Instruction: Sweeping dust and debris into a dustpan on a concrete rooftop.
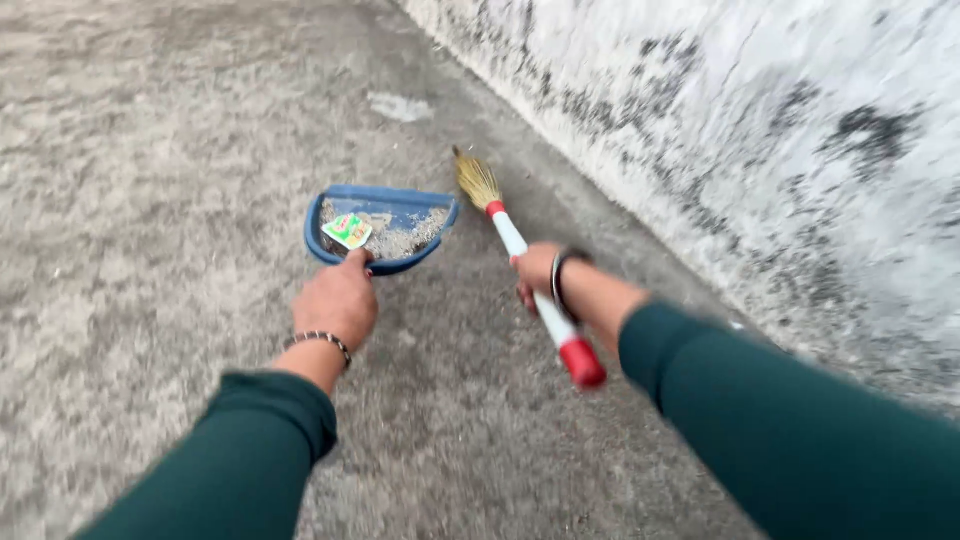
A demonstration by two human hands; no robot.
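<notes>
While the left hand (338, 298) grips the near rim of the blue dustpan (378, 226), fingers closed on its handle edge, the pan sits flat on the concrete floor (150, 200), close to where the floor meets the wall (760, 130). Inside the pan: a layer of grey grit and dust, plus a small green-and-white wrapper (347, 231) lying at the pan's left side. Right hand (537, 272) is clenched around the white shaft of a short broom (520, 250), roughly mid-shaft. Broom is tilted, with its straw bristles (476, 180) down on the floor just beside the pan's right corner and the red-capped end of the handle (582, 362) pointing back toward the person. Can't tell whether the bristles touch the pan. Red band where bristles join the shaft. Both arms in dark green sleeves; beaded bracelet (320, 339) on the left wrist, dark band (561, 272) on the right wrist. Wall is whitish with black mottled staining, running along the floor's right edge. Pale patch (398, 106) on the floor beyond the pan.
</notes>
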